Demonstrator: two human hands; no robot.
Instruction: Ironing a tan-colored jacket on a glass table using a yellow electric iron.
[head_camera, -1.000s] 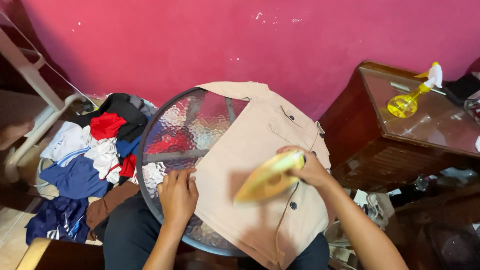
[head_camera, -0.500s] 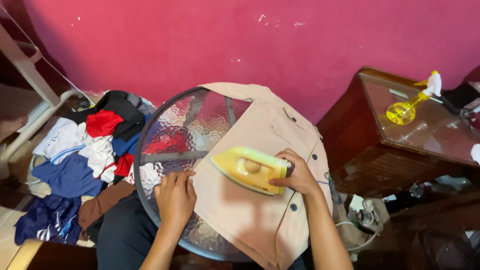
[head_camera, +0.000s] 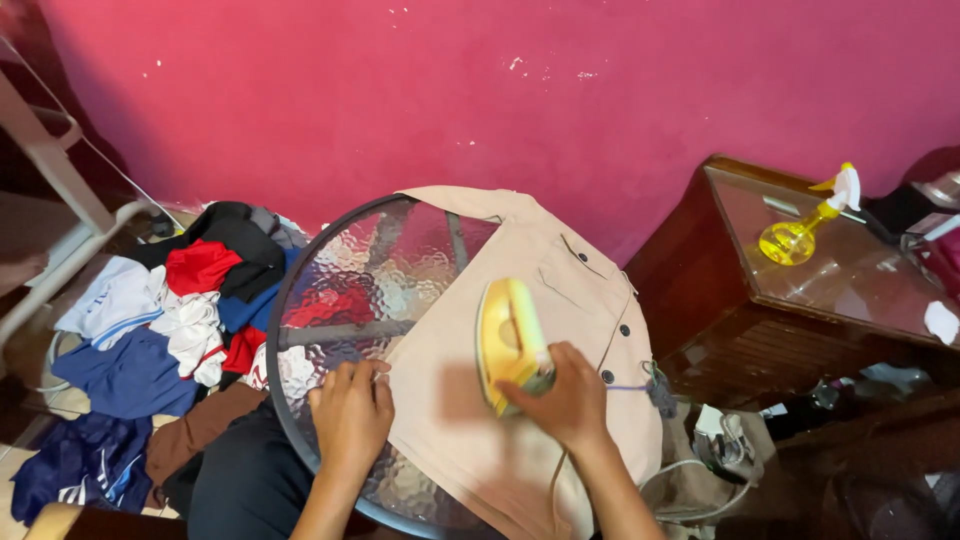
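A beige buttoned shirt (head_camera: 560, 290) lies spread over a round glass table (head_camera: 330, 300). My right hand (head_camera: 570, 400) grips the handle of a yellow iron (head_camera: 508, 335), which rests on the shirt with its nose pointing away from me. My left hand (head_camera: 350, 415) presses flat on the near left edge of the shirt, fingers together, holding the cloth against the glass.
A pile of mixed clothes (head_camera: 160, 330) lies on the floor to the left. A dark wooden side table (head_camera: 790, 300) with a glass top stands at the right and bears a yellow spray bottle (head_camera: 805, 230). Cables and a power strip (head_camera: 720, 440) lie below it. A pink wall is behind.
My right hand has swung the iron from lying sideways to pointing away from me and slid it farther up the shirt. My left hand has stayed on the shirt's edge.
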